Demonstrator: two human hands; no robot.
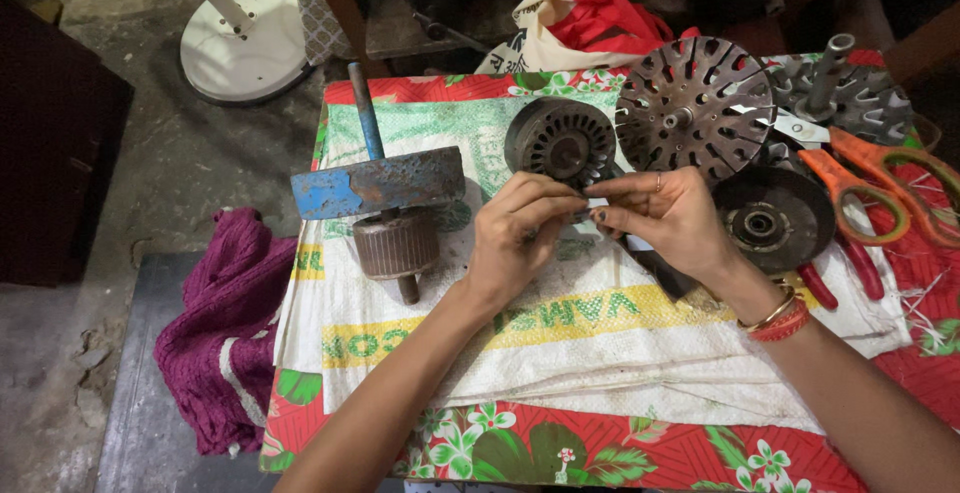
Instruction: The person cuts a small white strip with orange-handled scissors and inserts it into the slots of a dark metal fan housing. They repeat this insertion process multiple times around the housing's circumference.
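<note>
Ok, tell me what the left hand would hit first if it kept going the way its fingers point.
The left hand points up and to the right, toward the right hand. Their fingertips already meet over the white woven sack, so it would probably press into the right hand's fingers first. Whatever small part they pinch is too hidden to name.

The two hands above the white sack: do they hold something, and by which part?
Both the left hand and right hand pinch something small and dark between their fingers; what it is, and which part, cannot be told.

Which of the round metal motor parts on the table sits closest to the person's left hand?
The dark round slotted stator core, just above the left hand fingertips. The spoked perforated disc and the dark hub disc lie beyond the right hand.
</note>
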